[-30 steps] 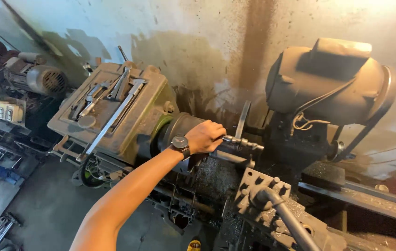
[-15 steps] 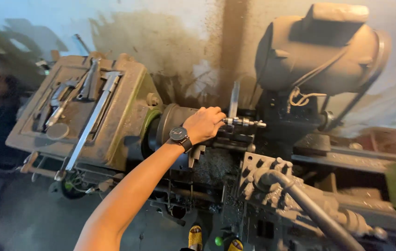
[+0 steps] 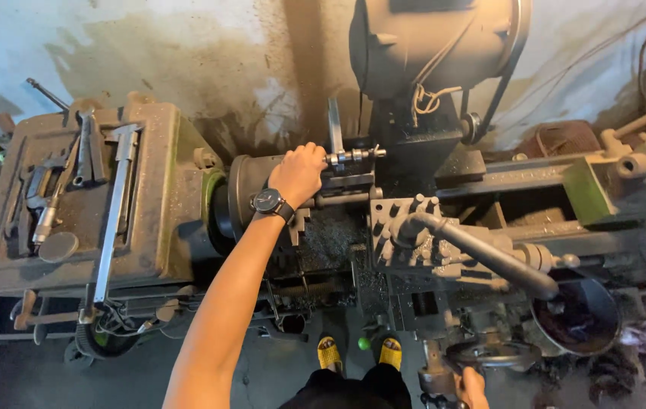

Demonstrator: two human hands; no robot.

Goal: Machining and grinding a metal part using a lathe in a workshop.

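I stand at an old grey metal lathe. My left hand (image 3: 298, 174), a black watch on its wrist, is closed over the top of the round chuck (image 3: 245, 189). A short ribbed metal workpiece (image 3: 353, 157) sticks out of the chuck to the right, just past my fingers. The tool post block (image 3: 402, 227) with its long lever handle (image 3: 489, 254) stands right of the chuck. Only part of my right hand (image 3: 474, 388) shows at the bottom edge, against the carriage handwheel (image 3: 489, 354); its grip is hidden.
The headstock cover (image 3: 156, 220) on the left carries wrenches (image 3: 88, 148) and a long steel bar (image 3: 114, 204). A big motor (image 3: 436, 38) hangs above the bed. The green tailstock (image 3: 592, 189) is at right. My yellow sandals (image 3: 359, 352) stand on the dark floor.
The view has swung right and closer over the lathe. My left hand stays on the chuck. My right hand and the handwheel have come into view at the bottom.
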